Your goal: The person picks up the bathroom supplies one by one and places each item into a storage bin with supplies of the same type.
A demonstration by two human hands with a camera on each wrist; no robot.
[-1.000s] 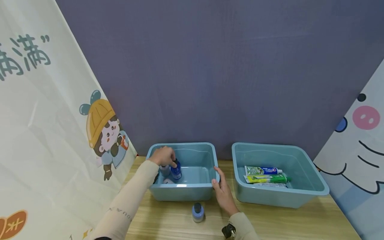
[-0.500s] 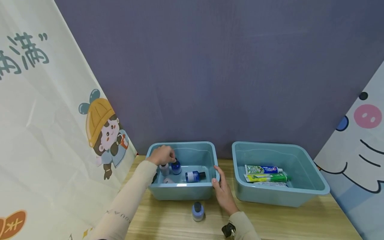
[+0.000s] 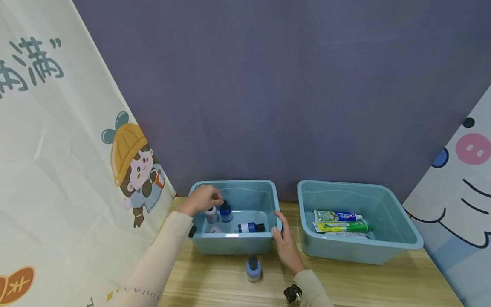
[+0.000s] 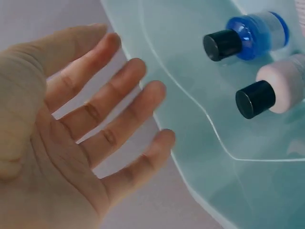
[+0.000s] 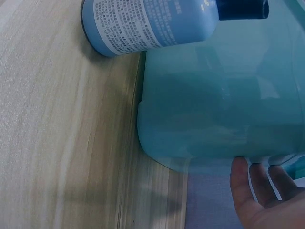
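My left hand (image 3: 203, 198) hovers over the left end of the left light-blue plastic bin (image 3: 234, 246), fingers loosely extended and holding nothing. Beneath it stand a dark blue bottle (image 3: 226, 213) and a pale pink bottle (image 3: 211, 215), both black-capped; the left wrist view shows the blue bottle (image 4: 257, 36) apart from the fingers. Another blue bottle (image 3: 247, 227) lies on its side on the bin floor, and a pale pink item (image 3: 215, 229) is partly hidden by the front wall. My right hand (image 3: 287, 247) holds the bin's front right corner, with fingertips (image 5: 239, 164) against the outer wall.
A lavender-blue bottle (image 3: 253, 272) with a black cap stands on the wooden table (image 3: 215, 285) before the left bin. A second bin (image 3: 345, 252) on the right contains several toothpaste tubes (image 3: 339, 227). Behind both bins rises a grey-blue partition (image 3: 261, 106).
The left hand let go of a blue bottle and moved slightly left and up. A blue bottle lying on its side came into sight in the bin. The right hand kept its place.
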